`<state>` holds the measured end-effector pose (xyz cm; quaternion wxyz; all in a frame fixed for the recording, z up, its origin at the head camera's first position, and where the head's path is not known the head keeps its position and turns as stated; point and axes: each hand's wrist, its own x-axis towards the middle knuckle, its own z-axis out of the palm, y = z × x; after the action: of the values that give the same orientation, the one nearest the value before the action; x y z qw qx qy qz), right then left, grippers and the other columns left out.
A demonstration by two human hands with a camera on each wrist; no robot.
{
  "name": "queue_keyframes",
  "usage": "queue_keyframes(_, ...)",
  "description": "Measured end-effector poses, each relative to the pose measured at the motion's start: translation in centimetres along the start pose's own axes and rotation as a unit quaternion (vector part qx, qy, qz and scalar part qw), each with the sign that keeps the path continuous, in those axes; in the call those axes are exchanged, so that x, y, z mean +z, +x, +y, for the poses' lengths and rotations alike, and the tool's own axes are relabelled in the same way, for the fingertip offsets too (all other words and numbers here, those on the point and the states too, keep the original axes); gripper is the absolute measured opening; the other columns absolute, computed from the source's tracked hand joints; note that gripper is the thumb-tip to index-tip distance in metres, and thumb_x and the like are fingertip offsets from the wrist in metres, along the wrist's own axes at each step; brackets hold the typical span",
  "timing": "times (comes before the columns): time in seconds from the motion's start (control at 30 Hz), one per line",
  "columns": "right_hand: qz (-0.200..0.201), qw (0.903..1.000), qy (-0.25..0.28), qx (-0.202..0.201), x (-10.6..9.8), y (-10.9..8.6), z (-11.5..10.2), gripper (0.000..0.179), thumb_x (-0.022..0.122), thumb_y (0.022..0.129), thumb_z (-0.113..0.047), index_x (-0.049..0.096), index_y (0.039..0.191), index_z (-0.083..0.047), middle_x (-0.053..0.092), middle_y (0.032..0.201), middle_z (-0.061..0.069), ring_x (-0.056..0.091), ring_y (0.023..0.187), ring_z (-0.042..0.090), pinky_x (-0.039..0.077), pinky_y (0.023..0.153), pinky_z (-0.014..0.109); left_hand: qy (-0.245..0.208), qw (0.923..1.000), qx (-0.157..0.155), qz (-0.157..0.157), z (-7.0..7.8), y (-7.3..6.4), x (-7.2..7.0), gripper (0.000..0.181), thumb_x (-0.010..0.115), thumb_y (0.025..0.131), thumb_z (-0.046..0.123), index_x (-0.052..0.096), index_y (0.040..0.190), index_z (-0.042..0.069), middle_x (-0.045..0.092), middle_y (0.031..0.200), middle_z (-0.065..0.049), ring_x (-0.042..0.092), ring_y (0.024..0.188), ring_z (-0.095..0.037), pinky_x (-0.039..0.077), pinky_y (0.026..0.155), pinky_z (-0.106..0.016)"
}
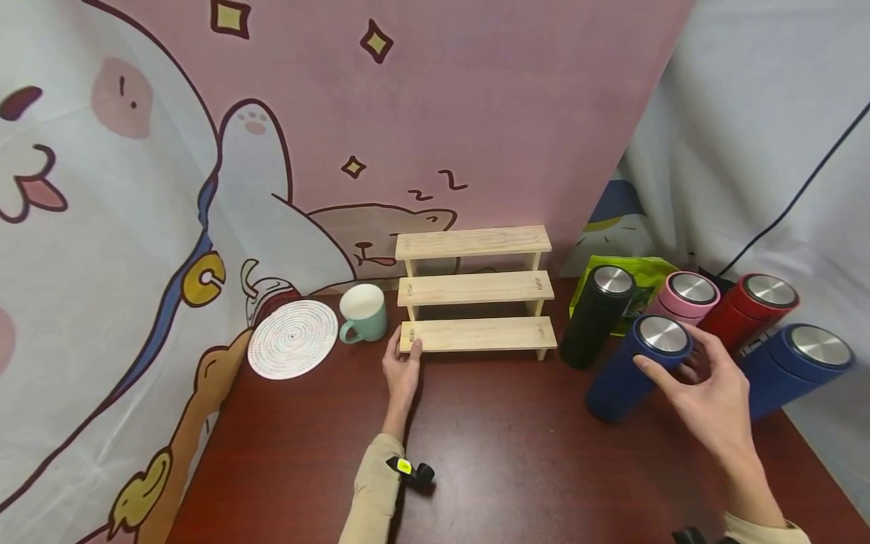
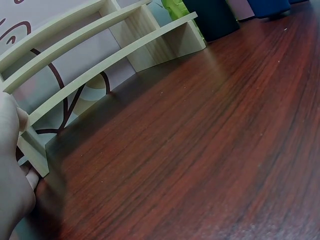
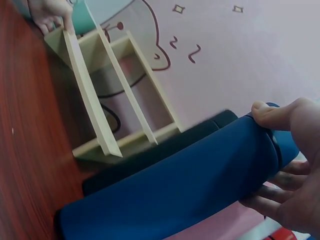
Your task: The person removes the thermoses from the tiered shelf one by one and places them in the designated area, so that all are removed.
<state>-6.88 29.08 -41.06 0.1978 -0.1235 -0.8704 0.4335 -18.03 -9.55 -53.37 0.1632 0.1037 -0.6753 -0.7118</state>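
A three-step wooden rack [image 1: 476, 335] stands against the back wall. My left hand [image 1: 401, 370] grips the left end of its lowest step, thumb on top and fingers down the side; in the left wrist view the same hand [image 2: 12, 165] is at the rack's end leg. On the right, my right hand [image 1: 717, 389] holds a blue thermos bottle [image 1: 625, 378] near its silver-topped lid, thumb on the near side and fingers behind. The right wrist view shows the blue bottle [image 3: 170, 180] upright beside a black thermos bottle [image 1: 593, 317].
Behind and right of the held bottle stand a pink bottle [image 1: 686, 296], a red bottle [image 1: 751, 306] and a second blue bottle [image 1: 791, 370]. A green bag [image 1: 632, 266] lies behind them. Left of the rack are a mint mug [image 1: 367, 321] and a round woven mat [image 1: 292, 340].
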Motion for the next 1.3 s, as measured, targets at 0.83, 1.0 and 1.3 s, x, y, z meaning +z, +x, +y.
queue_keyframes(0.83, 0.041, 0.9893, -0.052, 0.13, -3.1, 1.1, 2.5, 0.086, 0.079, 0.089, -0.032, 0.031, 0.16, -0.021, 0.042, 0.159, 0.015, 0.044, 0.14, 0.043, 0.037, 0.111, 0.042, 0.012, 0.9996, 0.003, 0.025, -2.7, 1.1, -0.1, 0.054, 0.069, 0.094, 0.005, 0.052, 0.146, 0.001, 0.066, 0.133, -0.022, 0.066, 0.108, -0.023, 0.049, 0.081, -0.016)
queue_keyframes(1.0, 0.019, 0.9946, -0.06, 0.082, -3.3, 0.8, 2.6, 0.086, 0.077, 0.09, -0.031, 0.03, 0.16, -0.016, 0.039, 0.159, 0.021, 0.042, 0.139, 0.048, 0.035, 0.111, 0.035, 0.068, 0.9975, -0.002, 0.022, -3.4, 1.6, -0.8, 0.053, 0.071, 0.095, 0.015, 0.055, 0.145, 0.008, 0.069, 0.13, -0.018, 0.067, 0.108, -0.022, 0.053, 0.087, -0.025)
queue_keyframes(1.3, 0.122, 0.9913, -0.033, -0.037, -3.4, 1.1, 0.1, 0.077, 0.081, 0.086, -0.017, 0.044, 0.152, -0.029, 0.051, 0.154, 0.001, 0.041, 0.135, -0.012, 0.031, 0.115, 0.015, 0.154, 0.985, -0.01, -0.077, -0.9, -0.2, -4.7, 0.051, 0.063, 0.1, 0.013, 0.05, 0.149, 0.005, 0.062, 0.14, -0.021, 0.064, 0.123, -0.035, 0.053, 0.1, -0.044)
